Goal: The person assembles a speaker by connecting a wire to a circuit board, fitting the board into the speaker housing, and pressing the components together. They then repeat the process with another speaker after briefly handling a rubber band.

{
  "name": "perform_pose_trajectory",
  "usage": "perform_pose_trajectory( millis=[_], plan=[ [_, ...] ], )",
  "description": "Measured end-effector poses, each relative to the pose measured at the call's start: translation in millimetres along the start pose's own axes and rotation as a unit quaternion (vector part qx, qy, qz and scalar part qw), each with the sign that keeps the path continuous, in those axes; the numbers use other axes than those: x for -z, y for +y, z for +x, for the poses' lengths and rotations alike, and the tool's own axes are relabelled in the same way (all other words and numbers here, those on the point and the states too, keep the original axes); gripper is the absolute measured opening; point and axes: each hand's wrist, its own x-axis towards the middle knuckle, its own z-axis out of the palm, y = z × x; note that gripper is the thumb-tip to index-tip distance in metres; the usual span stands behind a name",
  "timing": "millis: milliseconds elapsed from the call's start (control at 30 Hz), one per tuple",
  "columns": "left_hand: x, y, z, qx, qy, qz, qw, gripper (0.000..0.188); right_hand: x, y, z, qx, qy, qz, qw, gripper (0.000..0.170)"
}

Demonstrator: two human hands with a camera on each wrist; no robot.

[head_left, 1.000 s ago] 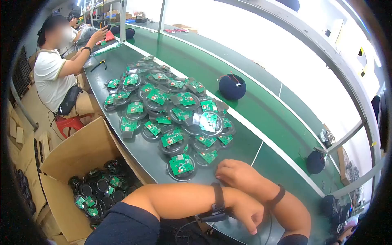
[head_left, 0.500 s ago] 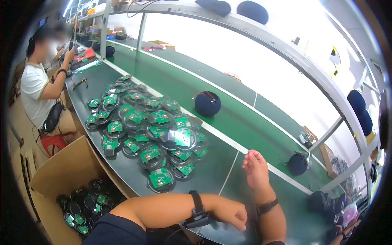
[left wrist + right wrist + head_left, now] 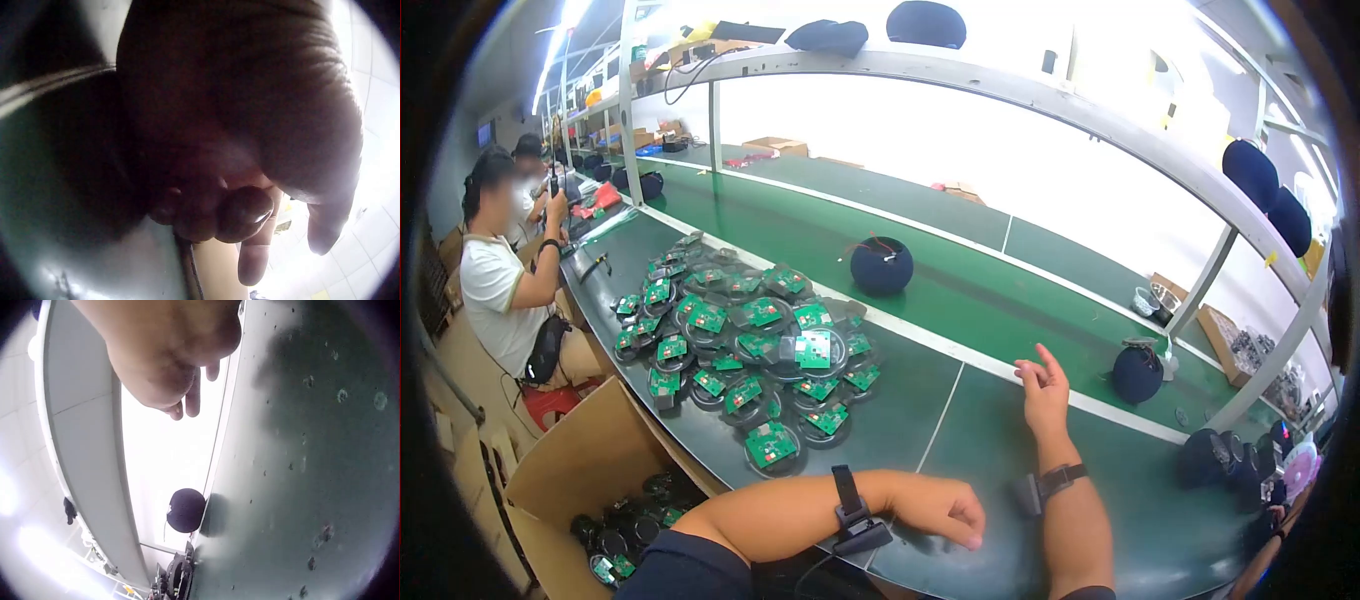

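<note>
My left hand (image 3: 935,507) hangs over the near part of the dark green table (image 3: 1000,450), palm down. In the left wrist view its fingers (image 3: 244,215) are loosely curled with nothing in them, while the thumb and one finger point out straighter. Farther right, my right hand (image 3: 1045,400) is raised near the white strip, one finger pointing up and no object in its grasp. To the left lies a heap of round black parts with green circuit boards (image 3: 770,440); the left hand is the nearer one to it.
An open cardboard box (image 3: 570,450) with similar parts stands at the lower left. Dark blue balls (image 3: 882,266) sit along the green belt (image 3: 960,320). A metal shelf (image 3: 1040,98) runs overhead. Another person (image 3: 505,270) sits at the far left.
My right hand has risen from the table by the heap and moved toward the white strip, its fingers unfolding. The left hand stays low over the table. The head view has tilted up.
</note>
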Motion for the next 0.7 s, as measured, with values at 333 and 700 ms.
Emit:
perform_pose_trajectory(
  millis=[333,700],
  plan=[
    [4.3,-7.1,-0.3,0.013,0.002,0.004,1.0,0.022,13.5,24.2,7.5,-0.036,0.001,-0.071,0.997,0.018],
    [41.9,-17.7,0.2,-0.069,0.455,0.066,0.885,0.016,10.9,26.1,6.8,-0.034,0.015,-0.037,0.999,0.009]
  ],
)
